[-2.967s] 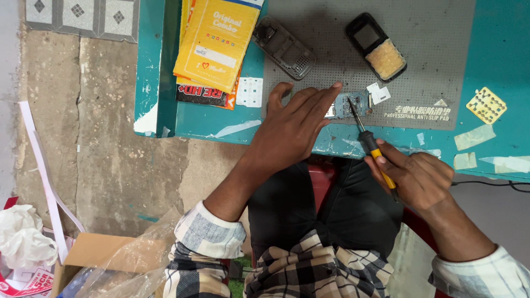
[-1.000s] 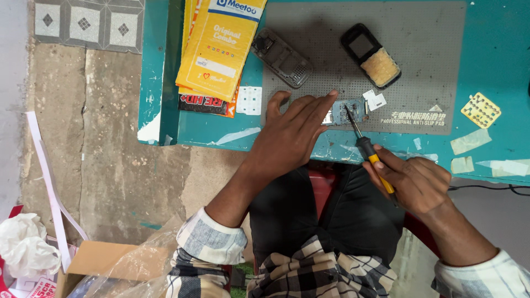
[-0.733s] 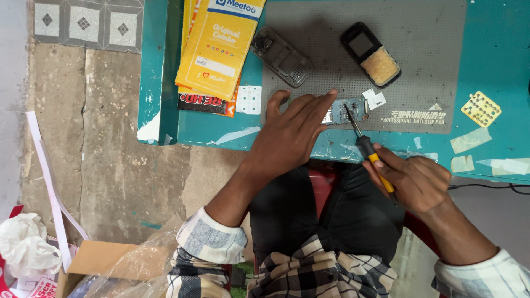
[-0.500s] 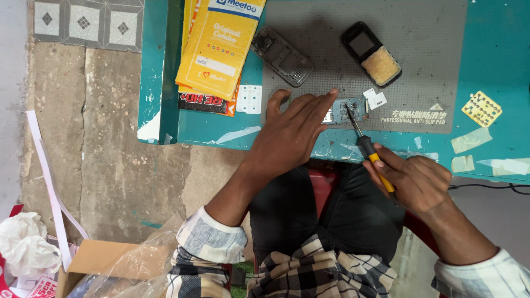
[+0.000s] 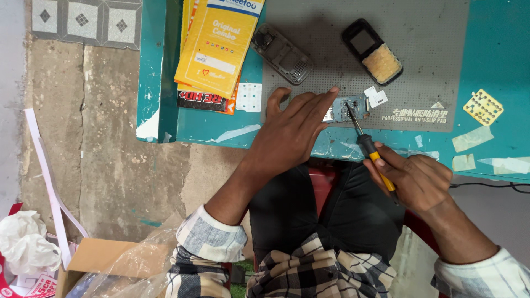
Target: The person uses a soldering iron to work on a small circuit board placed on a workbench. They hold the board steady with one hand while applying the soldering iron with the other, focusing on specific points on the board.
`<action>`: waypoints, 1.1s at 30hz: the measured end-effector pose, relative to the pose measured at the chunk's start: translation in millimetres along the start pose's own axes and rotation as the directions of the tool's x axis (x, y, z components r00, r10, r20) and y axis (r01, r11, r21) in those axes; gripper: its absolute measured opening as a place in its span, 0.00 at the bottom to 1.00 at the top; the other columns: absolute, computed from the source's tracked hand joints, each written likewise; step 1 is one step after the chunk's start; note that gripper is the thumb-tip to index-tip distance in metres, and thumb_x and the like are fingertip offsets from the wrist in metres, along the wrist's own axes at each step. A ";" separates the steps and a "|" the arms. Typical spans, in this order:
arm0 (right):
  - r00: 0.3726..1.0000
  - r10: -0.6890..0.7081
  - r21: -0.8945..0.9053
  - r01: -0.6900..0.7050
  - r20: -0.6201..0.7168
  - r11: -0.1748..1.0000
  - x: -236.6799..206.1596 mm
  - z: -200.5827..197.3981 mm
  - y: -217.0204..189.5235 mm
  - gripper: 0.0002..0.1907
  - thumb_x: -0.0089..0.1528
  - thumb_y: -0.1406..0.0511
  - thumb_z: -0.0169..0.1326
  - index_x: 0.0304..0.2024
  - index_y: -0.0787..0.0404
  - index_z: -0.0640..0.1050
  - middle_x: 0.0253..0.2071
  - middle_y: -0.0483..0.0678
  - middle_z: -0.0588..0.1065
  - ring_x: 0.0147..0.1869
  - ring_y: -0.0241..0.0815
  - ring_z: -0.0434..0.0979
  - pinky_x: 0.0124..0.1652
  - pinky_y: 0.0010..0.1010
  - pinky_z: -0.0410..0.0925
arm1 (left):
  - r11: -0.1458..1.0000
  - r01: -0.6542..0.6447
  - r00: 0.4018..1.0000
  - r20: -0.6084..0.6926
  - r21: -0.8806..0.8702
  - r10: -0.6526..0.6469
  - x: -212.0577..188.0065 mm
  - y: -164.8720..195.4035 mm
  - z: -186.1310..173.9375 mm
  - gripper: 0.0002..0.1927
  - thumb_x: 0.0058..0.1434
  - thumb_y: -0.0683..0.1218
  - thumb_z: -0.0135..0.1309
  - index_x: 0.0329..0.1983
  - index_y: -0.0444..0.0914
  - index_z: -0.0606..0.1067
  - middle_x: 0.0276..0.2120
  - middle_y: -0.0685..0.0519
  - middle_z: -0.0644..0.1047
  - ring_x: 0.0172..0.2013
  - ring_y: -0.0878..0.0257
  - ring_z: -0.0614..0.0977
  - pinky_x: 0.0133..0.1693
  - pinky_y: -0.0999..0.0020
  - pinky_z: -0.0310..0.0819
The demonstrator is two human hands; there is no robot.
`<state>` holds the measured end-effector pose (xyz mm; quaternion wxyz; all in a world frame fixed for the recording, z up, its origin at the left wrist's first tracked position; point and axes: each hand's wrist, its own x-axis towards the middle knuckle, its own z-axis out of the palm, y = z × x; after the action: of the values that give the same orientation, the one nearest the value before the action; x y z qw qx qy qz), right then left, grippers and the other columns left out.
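At table edge, left hand pinning circuit board, screwdriver tip on it

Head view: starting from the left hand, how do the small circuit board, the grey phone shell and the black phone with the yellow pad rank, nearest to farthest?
From the left hand:
1. Small circuit board, at its fingertips.
2. Grey phone shell, just beyond the fingers.
3. Black phone with the yellow pad, farther right on the mat.

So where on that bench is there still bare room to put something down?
The grey mat is bare between the black phone and its right edge, and the teal table beyond it is bare too. It is crowded where the left hand steadies the small circuit board under the screwdriver in the right hand.
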<state>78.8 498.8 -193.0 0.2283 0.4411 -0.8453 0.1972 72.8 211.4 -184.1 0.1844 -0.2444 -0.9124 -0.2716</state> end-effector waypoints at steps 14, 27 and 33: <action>0.999 -0.011 -0.010 0.010 -0.031 1.000 -0.2 1.2 -3.0 0.17 0.59 0.71 0.72 0.24 0.63 0.74 0.43 0.57 0.83 0.24 0.36 0.76 0.23 0.27 0.66 | 1.000 0.013 1.000 0.014 0.019 -0.014 -2.4 2.9 1.2 0.31 0.74 0.47 0.54 0.75 0.34 0.59 0.58 0.49 0.76 0.60 0.57 0.75 0.66 0.47 0.57; 0.999 -0.016 0.003 0.016 -0.038 1.000 1.2 1.0 -2.1 0.17 0.58 0.72 0.72 0.24 0.62 0.74 0.43 0.58 0.83 0.25 0.36 0.77 0.23 0.27 0.66 | 1.000 0.003 1.000 0.018 0.024 -0.004 -0.7 1.9 0.5 0.31 0.73 0.47 0.54 0.75 0.34 0.59 0.59 0.49 0.76 0.60 0.57 0.75 0.65 0.47 0.57; 0.999 -0.014 -0.002 0.014 -0.029 1.000 1.4 0.0 -2.0 0.16 0.59 0.72 0.72 0.25 0.63 0.75 0.43 0.58 0.83 0.25 0.37 0.78 0.23 0.27 0.66 | 1.000 0.003 1.000 0.017 0.015 -0.003 -0.8 1.8 0.4 0.31 0.73 0.47 0.54 0.75 0.34 0.59 0.60 0.50 0.76 0.60 0.57 0.75 0.66 0.47 0.56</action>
<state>79.8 496.8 -191.9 0.2425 0.4439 -0.8389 0.2011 74.3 212.7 -184.0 0.1781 -0.2437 -0.9164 -0.2628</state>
